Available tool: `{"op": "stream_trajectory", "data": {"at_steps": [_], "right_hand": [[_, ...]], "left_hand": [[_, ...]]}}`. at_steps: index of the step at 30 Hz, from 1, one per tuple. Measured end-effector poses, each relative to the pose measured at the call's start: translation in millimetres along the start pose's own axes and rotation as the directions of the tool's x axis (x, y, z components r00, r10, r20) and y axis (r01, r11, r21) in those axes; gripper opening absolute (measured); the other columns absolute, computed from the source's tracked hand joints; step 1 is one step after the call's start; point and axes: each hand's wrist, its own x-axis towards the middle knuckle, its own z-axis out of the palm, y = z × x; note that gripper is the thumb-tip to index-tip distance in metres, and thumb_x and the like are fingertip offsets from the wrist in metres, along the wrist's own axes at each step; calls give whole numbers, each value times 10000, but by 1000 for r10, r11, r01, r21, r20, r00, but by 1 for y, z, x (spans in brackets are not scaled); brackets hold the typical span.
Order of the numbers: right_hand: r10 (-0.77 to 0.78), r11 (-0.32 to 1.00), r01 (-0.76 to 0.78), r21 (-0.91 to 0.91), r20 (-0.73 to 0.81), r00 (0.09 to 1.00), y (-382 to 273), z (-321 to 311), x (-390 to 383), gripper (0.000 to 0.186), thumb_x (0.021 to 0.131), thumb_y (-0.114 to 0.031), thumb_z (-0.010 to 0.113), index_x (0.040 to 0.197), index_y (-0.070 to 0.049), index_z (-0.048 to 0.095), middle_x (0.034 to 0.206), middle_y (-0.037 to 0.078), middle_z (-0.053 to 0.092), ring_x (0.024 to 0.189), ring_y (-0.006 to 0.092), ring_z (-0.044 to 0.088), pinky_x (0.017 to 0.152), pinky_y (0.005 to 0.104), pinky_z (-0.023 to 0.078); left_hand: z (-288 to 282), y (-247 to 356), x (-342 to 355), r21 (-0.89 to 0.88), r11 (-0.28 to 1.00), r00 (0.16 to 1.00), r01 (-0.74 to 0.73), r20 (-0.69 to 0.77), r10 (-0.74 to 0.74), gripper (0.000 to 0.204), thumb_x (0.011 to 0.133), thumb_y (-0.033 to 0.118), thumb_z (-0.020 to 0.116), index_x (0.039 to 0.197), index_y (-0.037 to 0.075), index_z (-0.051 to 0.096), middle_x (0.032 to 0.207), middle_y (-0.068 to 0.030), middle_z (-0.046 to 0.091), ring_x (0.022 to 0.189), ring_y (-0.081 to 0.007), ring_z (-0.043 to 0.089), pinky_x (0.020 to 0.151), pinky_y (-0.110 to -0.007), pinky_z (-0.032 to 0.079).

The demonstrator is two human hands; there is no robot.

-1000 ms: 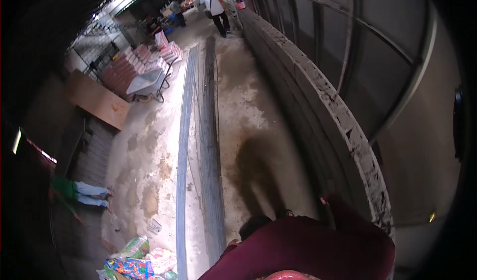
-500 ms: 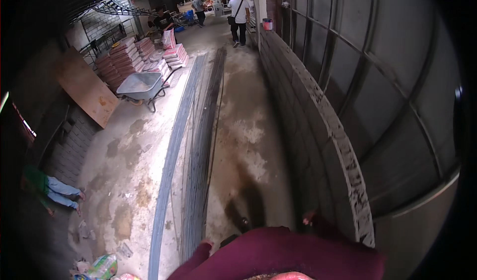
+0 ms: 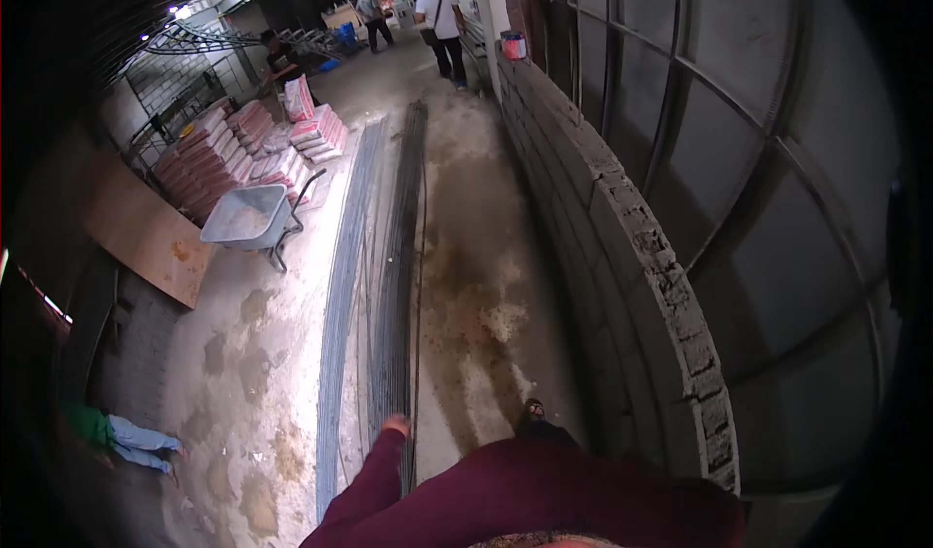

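My left hand (image 3: pixel 396 424) swings low in front of me at the end of a maroon sleeve (image 3: pixel 369 485). It appears over the dark bundle of long steel bars (image 3: pixel 398 256) on the floor, and its fingers are too small to make out. Left of that bundle runs a second, greyer bundle of bars (image 3: pixel 346 286). My right hand is out of sight, hidden by the maroon clothing on that side. One of my feet (image 3: pixel 535 409) shows on the concrete floor, to the right of the bars.
A low block wall (image 3: pixel 622 247) with a rough top borders my right, a can (image 3: pixel 513 45) on its far end. Ahead left stand a grey wheelbarrow (image 3: pixel 248 220), stacked bags (image 3: pixel 209 154) and a leaning wooden board (image 3: pixel 146 232). Several people are about, one in a white shirt (image 3: pixel 442 18) ahead.
I have moved forward, so the wheelbarrow and bags look nearer. My left hand has swung forward, my right hand has gone out of view, and a foot has come forward.
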Motion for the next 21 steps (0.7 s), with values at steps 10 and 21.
{"op": "stream_trajectory", "data": {"at_steps": [10, 21], "right_hand": [[-640, 693, 247, -677, -420, 644, -505, -235, 59, 484, 754, -426, 610, 1075, -65, 580, 1012, 182, 607, 918, 348, 585, 803, 425, 468], [68, 995, -76, -63, -119, 991, -653, -207, 135, 495, 868, -186, 527, 1316, -51, 363, 1199, 108, 531, 813, 200, 620, 539, 309, 480]], "left_hand": [[27, 109, 96, -104, 952, 862, 287, 462, -209, 417, 783, 422, 539, 943, 51, 641, 1011, -168, 615, 962, -337, 576, 827, -423, 460], [-124, 195, 558, 282, 943, 911, -175, 410, 46, 369, 757, 362, 580, 922, 40, 653, 970, -175, 630, 922, -314, 600, 785, -413, 475]]}}
